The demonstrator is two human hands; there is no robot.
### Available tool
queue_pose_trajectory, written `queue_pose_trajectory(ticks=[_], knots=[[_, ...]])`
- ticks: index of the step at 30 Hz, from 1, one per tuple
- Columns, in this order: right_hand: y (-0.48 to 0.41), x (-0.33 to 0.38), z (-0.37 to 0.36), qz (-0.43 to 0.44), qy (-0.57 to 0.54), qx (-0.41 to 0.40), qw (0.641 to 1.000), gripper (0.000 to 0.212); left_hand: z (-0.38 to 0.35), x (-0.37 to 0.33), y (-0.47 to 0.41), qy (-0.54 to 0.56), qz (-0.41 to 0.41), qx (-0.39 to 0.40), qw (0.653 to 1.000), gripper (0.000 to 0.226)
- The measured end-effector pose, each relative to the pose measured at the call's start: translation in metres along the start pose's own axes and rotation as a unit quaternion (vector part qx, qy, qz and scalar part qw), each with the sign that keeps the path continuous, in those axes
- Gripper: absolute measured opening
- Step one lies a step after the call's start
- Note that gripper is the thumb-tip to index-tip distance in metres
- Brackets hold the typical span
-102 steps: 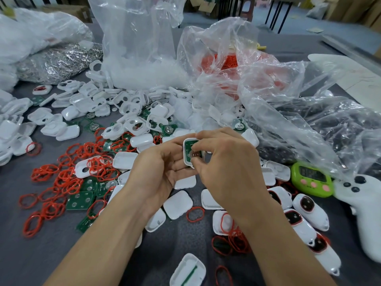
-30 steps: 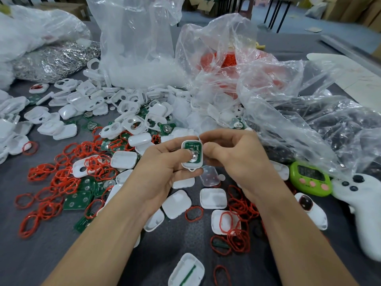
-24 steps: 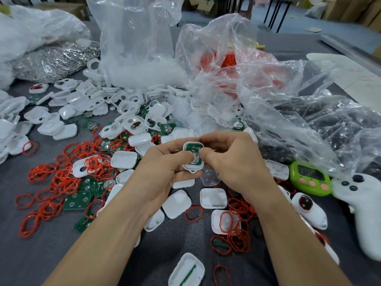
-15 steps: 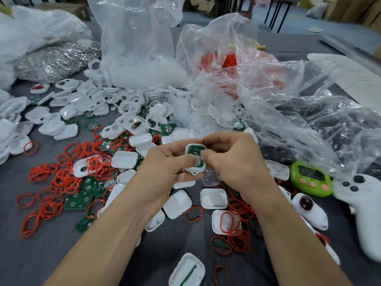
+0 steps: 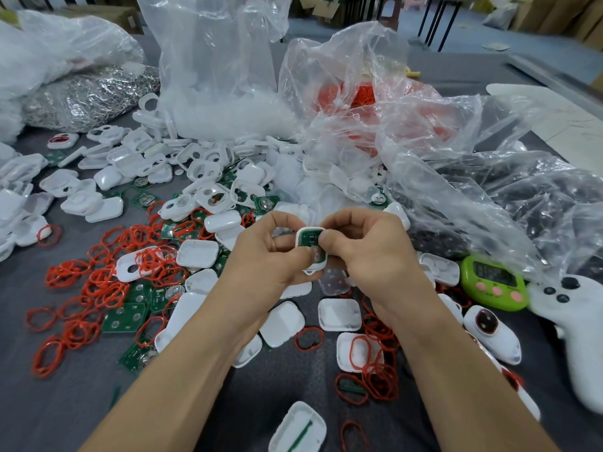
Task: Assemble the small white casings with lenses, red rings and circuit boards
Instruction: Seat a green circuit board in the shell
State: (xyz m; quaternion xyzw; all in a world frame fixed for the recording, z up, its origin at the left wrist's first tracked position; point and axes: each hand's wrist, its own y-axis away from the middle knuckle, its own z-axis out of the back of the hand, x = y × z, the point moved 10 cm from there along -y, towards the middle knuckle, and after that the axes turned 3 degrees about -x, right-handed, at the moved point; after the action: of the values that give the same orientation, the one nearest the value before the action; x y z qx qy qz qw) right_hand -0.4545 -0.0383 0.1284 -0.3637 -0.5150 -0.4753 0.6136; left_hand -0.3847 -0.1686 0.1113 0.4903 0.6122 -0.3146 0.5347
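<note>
The right thumb (image 5: 321,238) has slid onto the board (image 5: 310,238); both hands' grip pinches the casing (image 5: 310,252), likely to seat it.

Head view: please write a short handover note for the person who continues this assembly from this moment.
Left hand and right hand together hold one white casing, open side facing up. A green circuit board sits inside it; both thumbs press on it.
Finished units lie at the right, near the green timer.
Supplies: red rings and loose boards at the left, empty casing halves below the hands.
Left to do: close this casing, then continue with the many loose parts.
</note>
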Motion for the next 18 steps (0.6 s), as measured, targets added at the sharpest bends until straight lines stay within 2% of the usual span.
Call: queue_pose_trajectory(ticks=[5, 8, 13, 18], knots=[[-0.0007, 0.0006, 0.0011, 0.003, 0.002, -0.001, 1.000, 0.019, -0.0008, 0.0016, -0.0018, -0.004, 0.002, 0.001, 1.000, 0.028], [0.0000, 0.0031, 0.0013, 0.013, 0.004, 0.000, 1.000, 0.011, -0.0003, 0.0024, -0.0023, 0.001, 0.004, -0.002, 1.000, 0.025], [0.0009, 0.0049, 0.0026, 0.011, 0.006, -0.007, 1.000, 0.015, 0.0017, 0.0016, -0.0027, 0.011, 0.003, -0.013, 1.000, 0.020], [-0.0008, -0.0019, 0.0006, -0.062, -0.103, 0.022, 0.993, 0.016, 0.0040, 0.0020, -0.0035, 0.035, 0.011, -0.027, 0.999, 0.019]])
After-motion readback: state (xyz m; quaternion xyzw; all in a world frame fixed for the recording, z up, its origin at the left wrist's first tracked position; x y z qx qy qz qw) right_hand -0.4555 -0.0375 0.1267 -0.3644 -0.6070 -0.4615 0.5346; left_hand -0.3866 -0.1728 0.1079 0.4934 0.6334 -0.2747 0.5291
